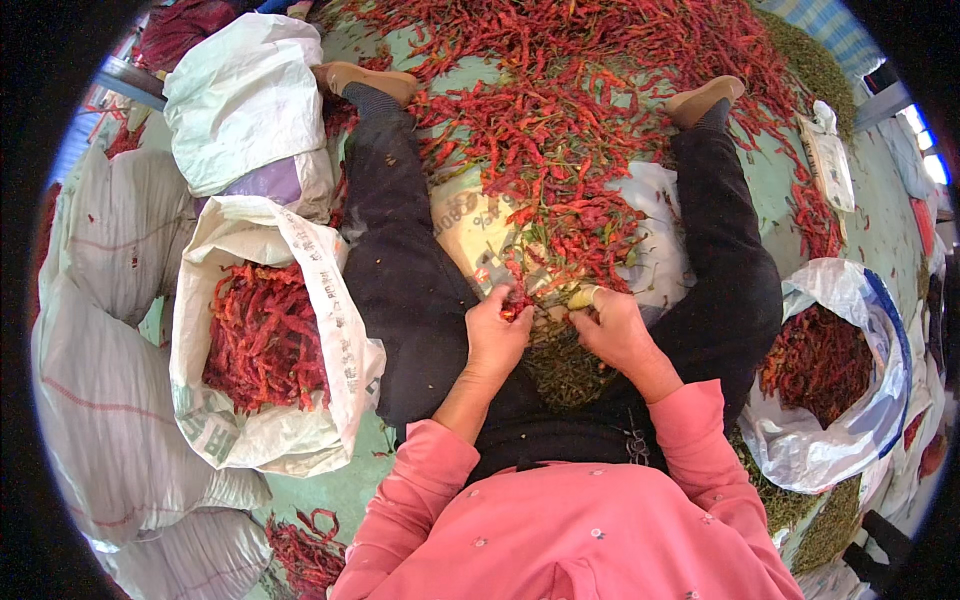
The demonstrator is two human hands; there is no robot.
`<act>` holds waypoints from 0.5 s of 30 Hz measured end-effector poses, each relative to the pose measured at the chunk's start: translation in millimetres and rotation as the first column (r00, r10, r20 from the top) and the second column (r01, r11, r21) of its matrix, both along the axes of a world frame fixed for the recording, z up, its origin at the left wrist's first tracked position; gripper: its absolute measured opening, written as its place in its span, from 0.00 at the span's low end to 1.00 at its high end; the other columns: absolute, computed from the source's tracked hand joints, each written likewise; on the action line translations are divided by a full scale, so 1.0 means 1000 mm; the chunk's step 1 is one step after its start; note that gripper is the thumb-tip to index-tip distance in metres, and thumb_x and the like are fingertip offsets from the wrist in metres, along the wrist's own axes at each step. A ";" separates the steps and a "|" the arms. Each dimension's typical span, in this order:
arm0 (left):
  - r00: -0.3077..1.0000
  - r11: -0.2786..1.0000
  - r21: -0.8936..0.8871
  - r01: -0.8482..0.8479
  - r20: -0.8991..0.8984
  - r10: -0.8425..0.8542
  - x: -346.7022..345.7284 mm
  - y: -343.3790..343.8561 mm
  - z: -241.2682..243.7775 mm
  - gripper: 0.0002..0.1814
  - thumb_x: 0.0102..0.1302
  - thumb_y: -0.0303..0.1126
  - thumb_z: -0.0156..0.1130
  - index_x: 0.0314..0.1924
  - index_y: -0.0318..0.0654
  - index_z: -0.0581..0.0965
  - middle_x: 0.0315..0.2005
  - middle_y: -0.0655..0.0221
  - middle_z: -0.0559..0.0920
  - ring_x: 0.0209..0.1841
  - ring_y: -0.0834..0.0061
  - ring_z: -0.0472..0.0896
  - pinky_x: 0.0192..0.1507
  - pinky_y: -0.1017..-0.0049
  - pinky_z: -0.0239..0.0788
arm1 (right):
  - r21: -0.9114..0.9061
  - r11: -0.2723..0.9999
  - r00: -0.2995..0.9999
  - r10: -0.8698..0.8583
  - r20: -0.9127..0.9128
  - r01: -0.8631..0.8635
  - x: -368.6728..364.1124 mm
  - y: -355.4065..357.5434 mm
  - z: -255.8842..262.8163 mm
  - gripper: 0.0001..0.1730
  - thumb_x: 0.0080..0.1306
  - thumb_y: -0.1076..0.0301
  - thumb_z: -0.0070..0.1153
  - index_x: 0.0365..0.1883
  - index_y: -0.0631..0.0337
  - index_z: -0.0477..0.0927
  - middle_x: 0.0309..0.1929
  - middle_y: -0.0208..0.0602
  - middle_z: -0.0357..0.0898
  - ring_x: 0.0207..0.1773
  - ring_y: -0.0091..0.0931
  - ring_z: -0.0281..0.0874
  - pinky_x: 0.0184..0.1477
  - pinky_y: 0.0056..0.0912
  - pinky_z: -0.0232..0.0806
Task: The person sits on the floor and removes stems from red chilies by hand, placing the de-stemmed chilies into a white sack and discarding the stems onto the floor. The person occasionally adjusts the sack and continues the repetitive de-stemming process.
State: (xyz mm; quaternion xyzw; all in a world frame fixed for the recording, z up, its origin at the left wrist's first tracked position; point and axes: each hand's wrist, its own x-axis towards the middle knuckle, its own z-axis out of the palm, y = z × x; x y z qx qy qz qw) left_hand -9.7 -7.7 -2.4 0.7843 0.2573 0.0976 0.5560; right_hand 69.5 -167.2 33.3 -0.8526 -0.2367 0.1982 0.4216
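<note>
My left hand (497,330) is closed around a few dried red chili peppers (514,306), which stick out past its thumb. Beside it on the right, my right hand (616,324) has a pale yellow wrap (583,298) on one finger. Its thumb and finger curl towards each other; whether they pinch a stem cannot be made out. Just beyond both hands, a heap of dried red chilies (577,217) lies over a printed plastic sack (469,225) between my outstretched legs. Below the hands, a pile of chili stems (568,371) rests against my lap.
An open white woven sack (352,360) of red chilies stands at left; another open sack (825,457), holding darker chilies, is at right. Full sacks (105,420) line the far left. A large chili spread (600,34) covers the floor ahead. Stem piles (829,525) lie at lower right.
</note>
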 end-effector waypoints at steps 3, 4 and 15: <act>0.996 0.956 0.281 0.087 0.007 -0.092 0.002 -0.001 -0.006 0.11 0.51 0.25 0.65 0.35 0.31 0.76 0.22 0.58 0.79 0.26 0.72 0.79 0.32 0.76 0.70 | -0.139 0.980 0.917 0.180 0.355 -0.139 -0.007 -0.002 -0.015 0.05 0.51 0.78 0.53 0.27 0.69 0.73 0.35 0.58 0.74 0.30 0.50 0.75 0.32 0.44 0.70; 0.994 0.937 0.338 0.088 0.028 -0.103 0.003 -0.003 -0.003 0.11 0.50 0.25 0.65 0.34 0.30 0.76 0.22 0.56 0.79 0.26 0.68 0.80 0.32 0.75 0.70 | -0.260 0.951 0.910 0.249 0.331 -0.165 -0.009 -0.001 -0.015 0.05 0.50 0.80 0.51 0.27 0.68 0.72 0.39 0.58 0.72 0.30 0.50 0.75 0.33 0.47 0.71; 0.989 0.990 0.011 -0.138 0.054 0.137 0.000 0.006 0.006 0.06 0.54 0.25 0.62 0.27 0.30 0.75 0.16 0.69 0.76 0.21 0.85 0.73 0.27 0.80 0.66 | 0.172 0.984 0.982 0.022 0.186 -0.055 -0.001 -0.007 -0.008 0.10 0.53 0.77 0.58 0.34 0.69 0.74 0.28 0.51 0.76 0.29 0.44 0.75 0.30 0.38 0.68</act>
